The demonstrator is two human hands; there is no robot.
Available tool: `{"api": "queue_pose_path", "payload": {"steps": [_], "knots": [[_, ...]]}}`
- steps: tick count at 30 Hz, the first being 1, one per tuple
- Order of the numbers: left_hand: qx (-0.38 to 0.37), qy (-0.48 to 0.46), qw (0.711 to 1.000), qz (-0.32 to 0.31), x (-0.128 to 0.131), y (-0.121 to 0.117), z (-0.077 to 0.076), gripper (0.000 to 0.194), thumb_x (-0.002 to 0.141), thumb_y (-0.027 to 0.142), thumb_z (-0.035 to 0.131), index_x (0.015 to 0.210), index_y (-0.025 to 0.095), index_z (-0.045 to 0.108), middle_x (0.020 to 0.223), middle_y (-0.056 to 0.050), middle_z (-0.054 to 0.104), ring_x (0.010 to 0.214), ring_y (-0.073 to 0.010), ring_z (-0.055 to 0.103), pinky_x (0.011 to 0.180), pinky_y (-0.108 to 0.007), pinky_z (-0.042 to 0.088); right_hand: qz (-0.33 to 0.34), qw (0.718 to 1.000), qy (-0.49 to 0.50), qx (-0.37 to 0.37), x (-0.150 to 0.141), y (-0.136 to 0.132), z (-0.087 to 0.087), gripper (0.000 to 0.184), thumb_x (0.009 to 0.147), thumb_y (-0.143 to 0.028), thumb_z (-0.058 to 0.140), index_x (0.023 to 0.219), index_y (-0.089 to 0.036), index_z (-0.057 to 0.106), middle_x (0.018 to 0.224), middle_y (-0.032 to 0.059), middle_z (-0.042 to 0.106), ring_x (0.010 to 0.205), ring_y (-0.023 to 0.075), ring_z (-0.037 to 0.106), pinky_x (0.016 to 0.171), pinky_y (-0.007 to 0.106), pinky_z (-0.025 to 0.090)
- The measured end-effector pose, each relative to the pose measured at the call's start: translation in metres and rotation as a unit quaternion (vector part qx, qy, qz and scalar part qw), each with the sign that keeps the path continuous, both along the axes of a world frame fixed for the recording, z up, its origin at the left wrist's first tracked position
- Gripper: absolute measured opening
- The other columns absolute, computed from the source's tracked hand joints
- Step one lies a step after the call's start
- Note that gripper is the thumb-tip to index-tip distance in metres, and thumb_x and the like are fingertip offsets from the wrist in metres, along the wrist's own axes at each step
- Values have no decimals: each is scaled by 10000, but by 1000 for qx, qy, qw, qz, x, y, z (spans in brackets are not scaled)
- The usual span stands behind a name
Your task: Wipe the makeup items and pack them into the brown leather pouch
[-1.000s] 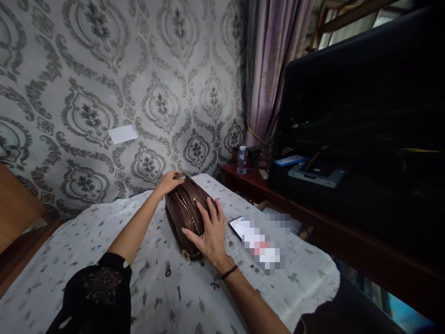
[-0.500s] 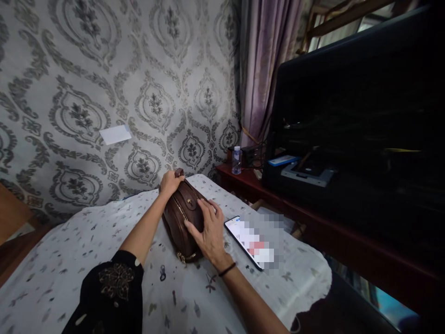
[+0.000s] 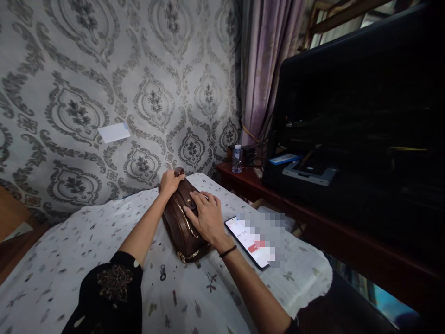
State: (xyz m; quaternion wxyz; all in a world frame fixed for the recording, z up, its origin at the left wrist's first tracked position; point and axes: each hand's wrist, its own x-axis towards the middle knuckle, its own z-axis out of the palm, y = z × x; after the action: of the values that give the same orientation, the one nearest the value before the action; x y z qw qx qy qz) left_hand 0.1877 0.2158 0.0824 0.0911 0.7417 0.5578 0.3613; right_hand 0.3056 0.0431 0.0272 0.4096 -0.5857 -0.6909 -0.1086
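Note:
A dark brown leather handbag with gold zips lies on the patterned white cloth. My left hand is closed around its far end, beside a short strap loop. Over the bag's right side lies my right hand, fingers stretched across the top and thumb apart. The thumb and index finger are by a gold stud on a leather tab. My right palm covers part of the bag. To the right of that hand, a phone with a lit screen rests on the cloth, partly blurred out.
The white cloth spreads over the surface before me. On a dark red desk to the right are a clear bottle, cables, a blue-and-white box and a large black screen. A white card is on the wall.
My right hand has moved left and slightly up across the bag, bringing its fingers and thumb to the stud. My left hand stays on the far end.

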Motion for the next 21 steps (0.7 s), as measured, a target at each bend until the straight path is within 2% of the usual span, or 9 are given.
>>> {"api": "queue_pose_path", "payload": {"steps": [9, 16, 21], "knots": [[10, -8, 1000, -26, 0, -3, 2, 206, 787, 380, 679, 710, 189, 696, 706, -45, 700, 746, -220, 635, 670, -293, 407, -27, 997, 40, 57, -5, -2, -19, 397, 1009, -381, 476, 1337, -214, 625, 1367, 88, 652, 1278, 284, 507, 1034, 465, 402], [10, -24, 998, -57, -1, -10, 2, 243, 779, 411, 659, 686, 187, 677, 651, -15, 650, 681, -190, 583, 633, -281, 378, -17, 997, 55, 57, -4, -3, -17, 391, 1017, -381, 461, 1307, -194, 643, 1331, 75, 679, 1247, 297, 517, 1022, 471, 410], [16, -37, 995, -88, -2, -19, 3, 300, 752, 456, 649, 625, 186, 623, 575, 19, 540, 635, -165, 498, 609, -278, 338, -17, 996, 59, 60, -4, -3, -17, 396, 1016, -381, 458, 1310, -194, 646, 1324, 77, 682, 1237, 299, 521, 1008, 472, 424]]}}
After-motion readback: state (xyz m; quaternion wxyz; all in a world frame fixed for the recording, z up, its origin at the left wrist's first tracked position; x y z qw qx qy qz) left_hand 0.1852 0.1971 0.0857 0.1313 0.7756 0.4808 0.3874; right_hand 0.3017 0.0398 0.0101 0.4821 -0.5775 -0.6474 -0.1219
